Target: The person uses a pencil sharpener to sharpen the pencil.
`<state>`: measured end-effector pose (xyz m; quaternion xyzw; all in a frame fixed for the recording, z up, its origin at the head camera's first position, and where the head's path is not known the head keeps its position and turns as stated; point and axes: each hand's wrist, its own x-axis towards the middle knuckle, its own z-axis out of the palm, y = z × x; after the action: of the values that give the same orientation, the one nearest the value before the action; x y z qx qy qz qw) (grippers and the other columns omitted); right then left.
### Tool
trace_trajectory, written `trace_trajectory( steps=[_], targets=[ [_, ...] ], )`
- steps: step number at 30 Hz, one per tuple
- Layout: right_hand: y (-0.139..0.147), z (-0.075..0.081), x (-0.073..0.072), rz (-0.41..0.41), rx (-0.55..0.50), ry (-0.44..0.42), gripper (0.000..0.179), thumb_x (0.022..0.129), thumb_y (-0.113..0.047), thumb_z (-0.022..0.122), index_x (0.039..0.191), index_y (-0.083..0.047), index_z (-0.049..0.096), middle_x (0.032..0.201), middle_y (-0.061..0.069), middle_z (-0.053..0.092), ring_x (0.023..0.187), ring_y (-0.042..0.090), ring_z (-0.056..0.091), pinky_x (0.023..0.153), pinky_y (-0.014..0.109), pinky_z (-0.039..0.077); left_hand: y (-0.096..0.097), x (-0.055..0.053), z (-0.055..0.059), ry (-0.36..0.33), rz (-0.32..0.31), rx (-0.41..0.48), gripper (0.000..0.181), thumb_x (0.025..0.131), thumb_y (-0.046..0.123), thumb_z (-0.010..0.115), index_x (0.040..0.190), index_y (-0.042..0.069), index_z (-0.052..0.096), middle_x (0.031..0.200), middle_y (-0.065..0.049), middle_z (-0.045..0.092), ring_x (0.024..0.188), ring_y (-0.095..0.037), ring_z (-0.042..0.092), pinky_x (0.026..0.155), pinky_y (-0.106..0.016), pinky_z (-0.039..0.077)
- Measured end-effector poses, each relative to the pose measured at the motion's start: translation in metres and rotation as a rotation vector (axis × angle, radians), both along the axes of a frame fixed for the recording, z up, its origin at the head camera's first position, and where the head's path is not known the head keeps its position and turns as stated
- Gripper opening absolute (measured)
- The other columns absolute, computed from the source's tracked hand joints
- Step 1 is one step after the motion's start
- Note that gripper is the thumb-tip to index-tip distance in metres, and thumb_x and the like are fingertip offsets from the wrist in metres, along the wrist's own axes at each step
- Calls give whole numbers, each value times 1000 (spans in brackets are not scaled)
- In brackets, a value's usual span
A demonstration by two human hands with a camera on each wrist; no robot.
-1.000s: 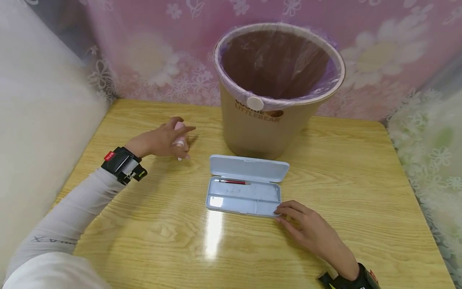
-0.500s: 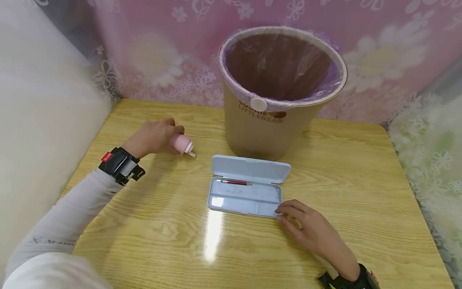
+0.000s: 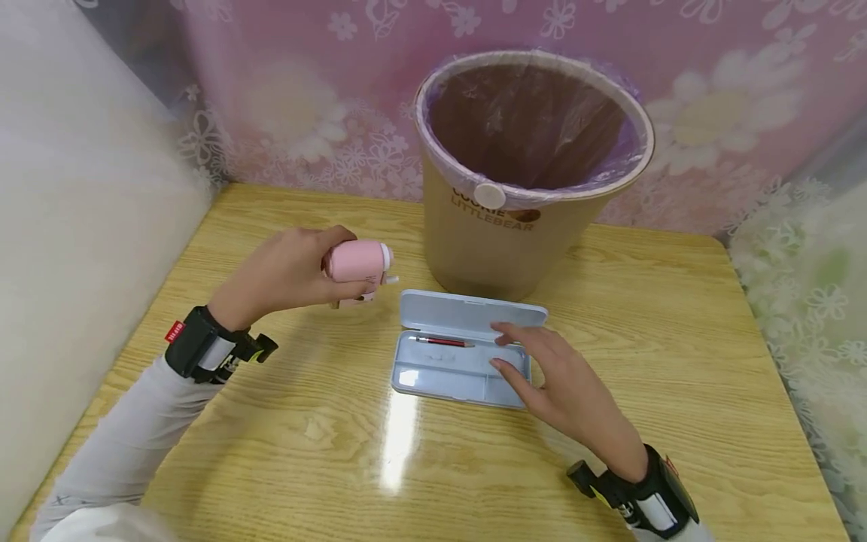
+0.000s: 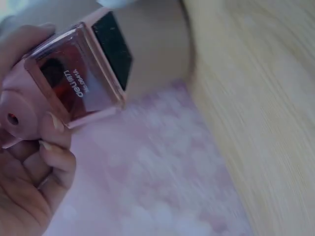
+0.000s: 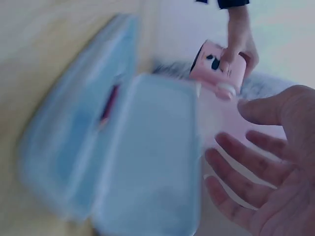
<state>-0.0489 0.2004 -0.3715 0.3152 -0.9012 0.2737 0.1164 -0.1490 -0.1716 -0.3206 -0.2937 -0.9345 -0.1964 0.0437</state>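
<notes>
My left hand (image 3: 284, 275) grips a pink crank pencil sharpener (image 3: 357, 260), tilted on its side above the table. Its clear shavings drawer (image 4: 74, 73), with "deli" lettering, and a round pencil hole show in the left wrist view. Right of it lies an open light-blue pencil case (image 3: 440, 382), lid leaning back. A red pencil (image 3: 443, 342) with a sharpened tip lies in the case's long rear compartment. My right hand (image 3: 565, 384) hovers over the right end of the case, fingers spread and holding nothing. In the right wrist view, the right hand (image 5: 266, 167) appears beside the lid.
A tall beige bin (image 3: 494, 248) with a purple plastic liner stands behind the pencil case, close to its lid. Below the case is the wooden table (image 3: 305, 452). A pink floral curtain (image 3: 305, 98) hangs along the table's back edge.
My left hand has lifted the sharpener, turned it over and brought it nearer the case. My right hand has left the case's right corner, moved up and spread its fingers.
</notes>
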Motion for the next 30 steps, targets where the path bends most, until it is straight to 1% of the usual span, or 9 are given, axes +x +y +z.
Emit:
trace_trajectory(
  steps=[3, 6, 8, 11, 16, 19, 21, 25, 30],
  targets=[
    [-18, 16, -11, 27, -60, -64, 66, 89, -22, 80, 148, -17, 51, 127, 0, 68, 117, 20, 64, 95, 42, 54, 17, 14, 2, 30, -110, 110, 55, 79, 47, 85, 117, 11, 66, 86, 0, 70, 63, -10, 58, 56, -28, 48],
    [-35, 28, -23, 99, -100, -151, 84, 86, -31, 83, 156, -18, 38, 142, 1, 59, 126, 19, 60, 100, 41, 52, 41, 27, 0, 36, -234, 194, 56, 79, 43, 86, 118, 9, 66, 85, 0, 70, 62, -7, 57, 55, -24, 48],
    [-43, 33, -30, 131, -95, -214, 95, 82, -37, 87, 159, -20, 33, 145, 1, 57, 123, 16, 61, 98, 38, 54, 57, 34, -4, 29, -305, 238, 55, 80, 39, 87, 119, 7, 65, 87, 0, 70, 62, -6, 56, 55, -22, 48],
    [-48, 33, -35, 148, -88, -306, 101, 76, -40, 90, 157, -20, 33, 138, 1, 61, 109, 12, 66, 86, 33, 57, 77, 42, -9, 15, -360, 287, 58, 81, 39, 86, 123, 6, 63, 94, 0, 71, 66, -4, 57, 59, -19, 49],
    [-38, 26, -30, 103, -149, -383, 81, 76, -31, 91, 145, -19, 49, 121, 1, 70, 95, 12, 68, 74, 31, 57, 94, 49, -14, -3, -365, 351, 66, 80, 39, 87, 128, 7, 54, 99, -2, 72, 71, -6, 63, 63, -20, 54],
    [-17, 21, -26, 19, -151, -360, 74, 73, -28, 93, 137, -16, 58, 117, 2, 72, 90, 13, 67, 70, 32, 57, 93, 51, -13, -4, -317, 359, 65, 81, 38, 87, 128, 9, 52, 99, -2, 70, 72, -8, 65, 63, -23, 56],
    [2, 17, -24, -51, -110, -319, 72, 70, -26, 95, 133, -14, 62, 114, 4, 73, 88, 15, 68, 69, 34, 56, 88, 51, -12, -3, -278, 336, 59, 84, 36, 84, 127, 11, 54, 98, -1, 69, 71, -8, 64, 62, -23, 55],
    [43, 8, -21, -154, -26, -255, 69, 66, -21, 97, 126, -14, 64, 111, 7, 74, 86, 19, 69, 69, 34, 55, 73, 51, -21, -14, -254, 214, 35, 90, 31, 79, 113, 11, 62, 87, 2, 66, 67, -6, 60, 59, -20, 50],
    [82, -1, -12, -217, 83, -268, 64, 67, -25, 96, 122, -17, 64, 101, 6, 74, 78, 17, 66, 61, 29, 51, 61, 58, -45, -159, -274, 0, 21, 93, 29, 75, 100, 11, 66, 83, 3, 63, 63, -2, 49, 55, -17, 43]
  ],
)
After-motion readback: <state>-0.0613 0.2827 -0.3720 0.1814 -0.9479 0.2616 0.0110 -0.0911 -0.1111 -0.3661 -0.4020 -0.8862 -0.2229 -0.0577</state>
